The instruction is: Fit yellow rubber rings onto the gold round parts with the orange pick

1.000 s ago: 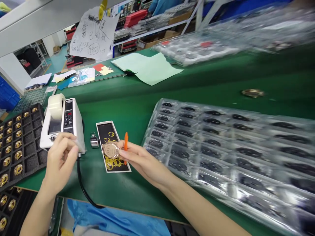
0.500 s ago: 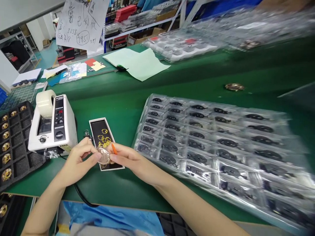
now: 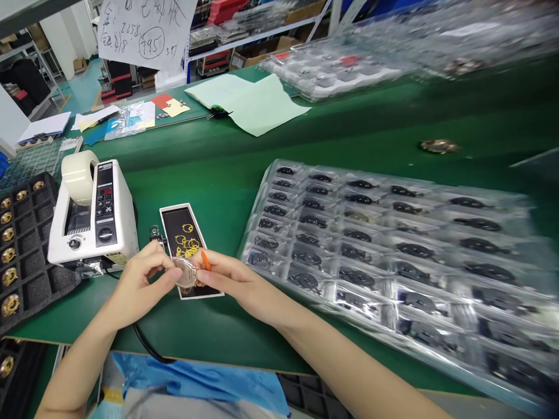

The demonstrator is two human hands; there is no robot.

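Observation:
Between my two hands is a round, rose-gold watch case [image 3: 187,274], its flat face turned up. My left hand [image 3: 151,276] pinches its left edge between thumb and fingers. On the opposite edge, the thumb and fingers of my right hand [image 3: 222,272] are closed. A slim orange piece [image 3: 205,261] sticks up from my right fingers; the rest of it is hidden. Just beneath the hands lies a white-rimmed box [image 3: 164,220] with a black inside. Several thin yellow rings [image 3: 187,247] are in it, and the hands cover its near part.
A white tape dispenser [image 3: 116,203] stands at left, beside a black foam tray [image 3: 43,224] holding gold watch cases. Stacked clear plastic trays [image 3: 279,273] with dark parts fill the right. One loose watch case [image 3: 439,146] lies behind them. Pale green paper [image 3: 271,110] lies at the back.
The view has shifted slightly, so the bench sits a little higher in the picture. Both hands keep hold of the watch case in nearly the same place over the box.

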